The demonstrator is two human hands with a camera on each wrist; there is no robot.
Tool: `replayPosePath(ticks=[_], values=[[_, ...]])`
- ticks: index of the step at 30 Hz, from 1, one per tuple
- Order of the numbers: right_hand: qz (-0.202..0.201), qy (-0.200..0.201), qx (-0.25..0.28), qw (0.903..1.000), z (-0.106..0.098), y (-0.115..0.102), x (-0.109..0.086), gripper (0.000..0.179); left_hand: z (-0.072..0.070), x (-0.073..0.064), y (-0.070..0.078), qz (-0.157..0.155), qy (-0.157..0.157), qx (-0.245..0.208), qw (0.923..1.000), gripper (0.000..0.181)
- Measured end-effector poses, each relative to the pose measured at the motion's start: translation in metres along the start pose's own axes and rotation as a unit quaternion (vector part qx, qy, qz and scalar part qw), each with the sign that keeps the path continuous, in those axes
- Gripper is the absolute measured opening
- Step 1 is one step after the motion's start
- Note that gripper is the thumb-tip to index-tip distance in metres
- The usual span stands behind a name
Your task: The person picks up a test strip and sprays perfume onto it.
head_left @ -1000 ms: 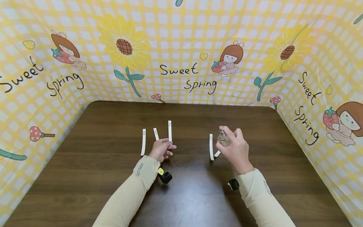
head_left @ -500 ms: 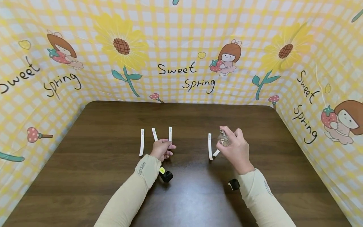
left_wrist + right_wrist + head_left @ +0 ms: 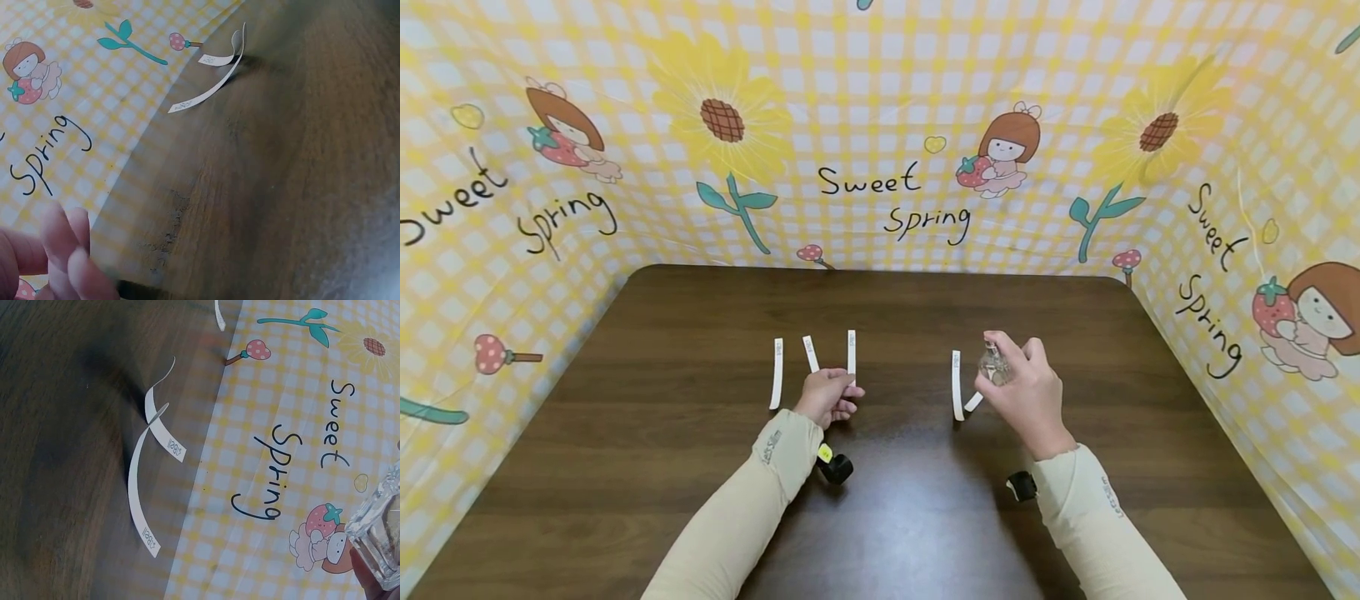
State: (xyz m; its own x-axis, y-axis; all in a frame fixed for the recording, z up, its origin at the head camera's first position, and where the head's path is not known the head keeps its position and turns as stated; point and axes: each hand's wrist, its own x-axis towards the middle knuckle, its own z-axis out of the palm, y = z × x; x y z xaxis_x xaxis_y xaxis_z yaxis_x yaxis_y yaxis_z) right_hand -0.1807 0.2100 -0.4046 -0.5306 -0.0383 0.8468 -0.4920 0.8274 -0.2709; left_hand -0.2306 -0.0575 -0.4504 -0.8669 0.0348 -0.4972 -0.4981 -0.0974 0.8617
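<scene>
My left hand (image 3: pixel 829 395) pinches a white paper test strip (image 3: pixel 852 354) between thumb and fingers, its printed end pointing away from me. In the left wrist view only the fingertips (image 3: pixel 62 256) show, at the lower left corner. To the right, my right hand (image 3: pixel 1026 396) grips a clear glass perfume bottle (image 3: pixel 992 365), its index finger on the spray top. The bottle (image 3: pixel 381 534) sits at the right edge of the right wrist view, partly cut off. Bottle and held strip are well apart.
Two more strips lie near my left hand, one strip (image 3: pixel 777 373) at far left and another strip (image 3: pixel 811 353) partly behind the hand. Beside the bottle lie a curved strip (image 3: pixel 957 385) and a partly hidden strip (image 3: pixel 973 402). Checked cloth (image 3: pixel 880 108) walls the table (image 3: pixel 895 508).
The held strip's far end has dipped toward me and then risen slightly. My right hand keeps its grip on the perfume bottle, nearly in place.
</scene>
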Motion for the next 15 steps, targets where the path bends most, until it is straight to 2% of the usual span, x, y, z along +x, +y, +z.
replayPosePath(ticks=[8, 15], values=[[0.002, 0.003, 0.0, 1.0, -0.005, 0.001, 0.001, 0.047, 0.004, -0.009, 0.006, 0.02, -0.024, 0.015, 0.9994, 0.029], [0.009, 0.006, -0.008, 0.9999, -0.012, 0.005, 0.001, 0.048, 0.02, -0.012, 0.011, 0.032, -0.04, 0.035, 0.9981, 0.023]])
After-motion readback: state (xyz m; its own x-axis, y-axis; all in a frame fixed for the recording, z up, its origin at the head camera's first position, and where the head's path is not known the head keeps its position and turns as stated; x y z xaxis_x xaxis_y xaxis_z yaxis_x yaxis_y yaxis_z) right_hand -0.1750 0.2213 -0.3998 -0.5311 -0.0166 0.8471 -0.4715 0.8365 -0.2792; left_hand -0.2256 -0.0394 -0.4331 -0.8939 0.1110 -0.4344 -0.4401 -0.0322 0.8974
